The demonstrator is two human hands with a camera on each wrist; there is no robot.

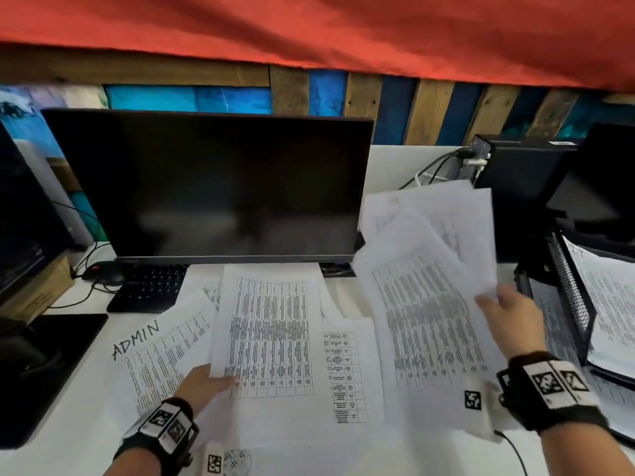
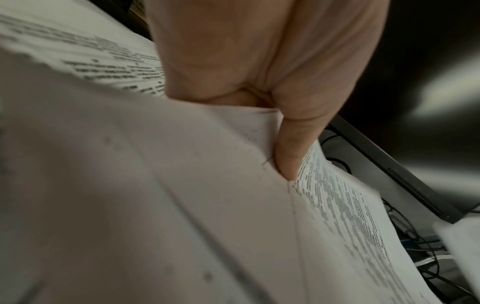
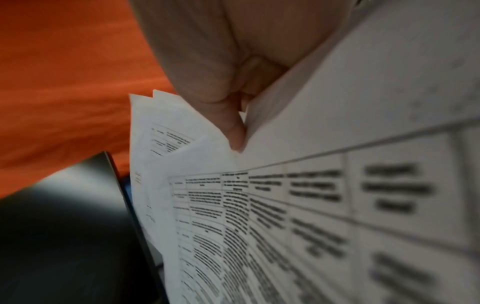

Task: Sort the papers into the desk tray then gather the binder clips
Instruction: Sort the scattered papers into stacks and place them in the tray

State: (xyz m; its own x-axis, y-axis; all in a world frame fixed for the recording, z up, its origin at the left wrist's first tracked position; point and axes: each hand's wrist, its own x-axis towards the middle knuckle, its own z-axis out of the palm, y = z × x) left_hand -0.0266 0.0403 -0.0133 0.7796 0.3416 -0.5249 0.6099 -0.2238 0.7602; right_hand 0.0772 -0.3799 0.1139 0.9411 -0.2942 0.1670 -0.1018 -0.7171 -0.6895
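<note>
Printed white papers cover the desk in the head view. My left hand [image 1: 209, 381] pinches the lower left corner of one table-printed sheet [image 1: 271, 324] lifted off the pile; its thumb [image 2: 288, 156] presses the paper's edge. My right hand [image 1: 508, 314] grips a fanned bunch of several sheets [image 1: 429, 269] held above the desk's right side, thumb [image 3: 233, 131] on top. A sheet marked ADMIN [image 1: 154, 352] lies at the left. The black mesh desk tray [image 1: 570, 297] stands at the far right with papers [image 1: 611, 304] in it. No binder clips are visible.
A dark monitor [image 1: 213, 187] stands behind the papers with a black keyboard [image 1: 147, 286] and mouse [image 1: 103, 271] at its left. A black computer box [image 1: 515, 173] with cables sits behind the tray. Another screen [image 1: 20, 228] and dark items fill the left edge.
</note>
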